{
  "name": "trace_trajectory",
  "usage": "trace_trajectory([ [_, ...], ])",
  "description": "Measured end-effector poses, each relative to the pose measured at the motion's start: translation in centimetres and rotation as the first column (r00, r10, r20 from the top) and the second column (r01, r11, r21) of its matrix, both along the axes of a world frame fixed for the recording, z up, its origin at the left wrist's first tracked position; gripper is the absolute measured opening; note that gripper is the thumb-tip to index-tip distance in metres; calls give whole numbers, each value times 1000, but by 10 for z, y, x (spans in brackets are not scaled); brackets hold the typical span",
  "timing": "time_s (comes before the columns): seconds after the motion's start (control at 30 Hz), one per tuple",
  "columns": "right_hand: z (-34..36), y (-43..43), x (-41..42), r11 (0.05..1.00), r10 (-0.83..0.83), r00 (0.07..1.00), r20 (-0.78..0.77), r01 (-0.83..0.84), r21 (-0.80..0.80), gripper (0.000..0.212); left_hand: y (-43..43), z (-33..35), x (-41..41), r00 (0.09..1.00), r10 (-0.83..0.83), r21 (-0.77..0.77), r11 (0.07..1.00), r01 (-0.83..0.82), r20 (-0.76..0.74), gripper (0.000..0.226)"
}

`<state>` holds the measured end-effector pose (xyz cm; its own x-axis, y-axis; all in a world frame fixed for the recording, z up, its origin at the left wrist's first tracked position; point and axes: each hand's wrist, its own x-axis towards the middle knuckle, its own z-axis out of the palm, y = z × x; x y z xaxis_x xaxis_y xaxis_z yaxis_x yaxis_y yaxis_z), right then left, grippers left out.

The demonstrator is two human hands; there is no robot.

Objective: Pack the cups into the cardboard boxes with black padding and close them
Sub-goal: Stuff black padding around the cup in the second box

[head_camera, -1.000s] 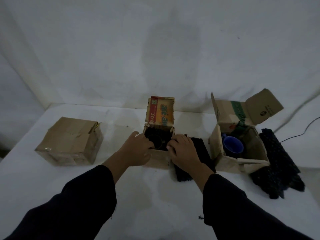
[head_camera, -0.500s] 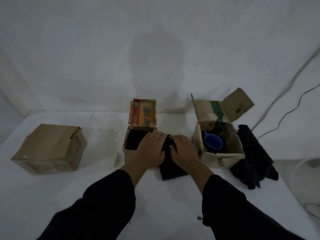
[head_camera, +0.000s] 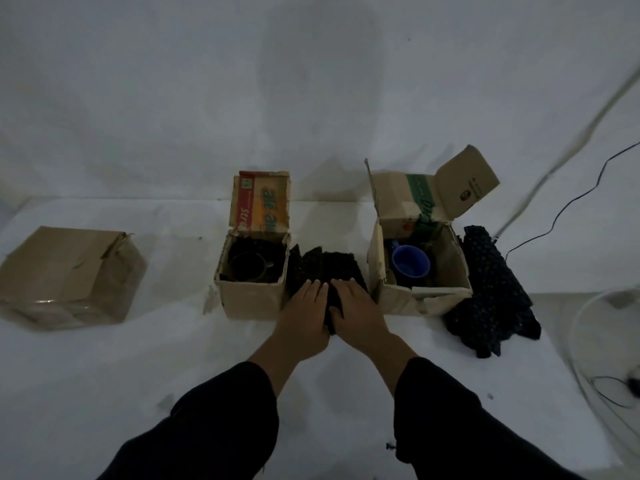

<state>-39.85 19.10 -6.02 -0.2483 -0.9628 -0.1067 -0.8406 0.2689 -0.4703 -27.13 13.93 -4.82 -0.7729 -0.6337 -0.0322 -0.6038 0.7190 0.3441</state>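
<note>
Two open cardboard boxes stand on the white table. The middle box [head_camera: 249,299] holds a dark cup [head_camera: 247,266] and its printed flap stands up. The right box [head_camera: 419,299] holds a blue cup [head_camera: 410,265]. Between them lies a black padding sheet [head_camera: 329,268]. My left hand [head_camera: 304,317] and my right hand [head_camera: 356,313] rest side by side on the near end of that sheet, fingers pointing away. Whether the fingers curl round its edge cannot be made out.
A closed cardboard box [head_camera: 69,277] sits at the far left. More black padding [head_camera: 491,292] is heaped to the right of the right box. A black cable [head_camera: 568,202] runs at the right, and a round white object [head_camera: 602,341] is near the table's right edge.
My left hand left the middle box's rim and moved right onto the black padding beside my right hand. The camera view shifted, so the dark cup inside the middle box now shows.
</note>
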Motion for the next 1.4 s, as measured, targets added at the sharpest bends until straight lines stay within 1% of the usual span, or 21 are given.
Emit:
trace_trajectory([
  [0.03, -3, 0, 1, 1000, 1, 1000, 5, -1, 12, 60, 3, -1, -1, 999, 33, 47, 998, -32, -7, 63],
  [0.13, -12, -1, 1, 997, 7, 1000, 30, -9, 82, 56, 7, -12, 0, 986, 122, 148, 979, -138, 112, 68],
  [0.2, -18, -3, 1, 994, 0, 999, 42, -4, 107, 57, 8, -19, -1, 977, 175, 171, 966, -195, 121, 68],
  [0.37, -32, -8, 6, 992, -37, 998, 41, 31, 124, 61, 12, -32, -4, 957, 287, 286, 914, -288, 48, 64],
  [0.47, -36, -13, 9, 995, -84, 995, 46, 81, 65, 65, 10, -36, -3, 923, 383, 399, 852, -338, -37, 61],
  [0.53, -38, -16, 11, 993, -118, 991, 69, 117, 20, 61, 9, -37, -3, 885, 454, 460, 810, -363, -100, 60],
  [0.63, -36, -21, 13, 986, -164, 978, 130, 166, -6, 56, 9, -30, -3, 830, 541, 574, 725, -381, -133, 60],
  [0.7, -32, -24, 13, 979, -195, 969, 153, 202, -33, 43, 9, -23, -5, 798, 581, 621, 688, -376, -160, 61],
  [0.77, -26, -27, 13, 959, -247, 954, 172, 266, -95, 27, 10, -16, -8, 766, 611, 642, 673, -368, -202, 61],
  [0.83, -20, -30, 13, 938, -284, 941, 186, 312, -149, 23, 11, -10, -11, 736, 631, 645, 673, -361, -246, 62],
  [0.87, -18, -31, 12, 932, -289, 930, 226, 327, -155, 22, 10, -7, -13, 728, 634, 642, 677, -360, -261, 62],
  [0.9, -15, -31, 13, 930, -283, 904, 319, 340, -139, 21, 10, -4, -15, 724, 635, 637, 681, -361, -269, 63],
  [0.93, -12, -32, 13, 927, -277, 844, 459, 361, -104, 18, 9, -1, -17, 723, 637, 634, 682, -364, -269, 64],
  [1.0, -3, -32, 14, 905, -291, 634, 716, 426, -9, 9, 9, 5, -22, 712, 648, 644, 671, -368, -268, 65],
  [1.03, 3, -31, 14, 892, -308, 520, 797, 449, 52, 7, 9, 9, -24, 701, 656, 654, 665, -361, -280, 65],
  [1.07, 7, -32, 14, 884, -330, 416, 847, 450, 124, 8, 10, 13, -26, 682, 668, 669, 656, -350, -298, 65],
  [1.13, 16, -31, 13, 880, -361, 253, 897, 410, 238, 13, 10, 21, -30, 638, 699, 706, 626, -330, -322, 63],
  [1.2, 26, -30, 11, 894, -333, 120, 935, 356, 273, 19, 10, 29, -32, 609, 722, 739, 598, -310, -329, 63],
  [1.27, 33, -30, 7, 922, -269, 24, 963, 296, 250, 25, 9, 36, -33, 585, 740, 768, 573, -287, -333, 65],
  [1.33, 39, -31, 5, 945, -219, -4, 976, 249, 214, 28, 5, 43, -33, 541, 770, 803, 535, -261, -337, 66],
  [1.4, 44, -33, 4, 955, -201, -3, 980, 220, 196, 29, -1, 47, -32, 499, 808, 833, 486, -263, -314, 65],
])
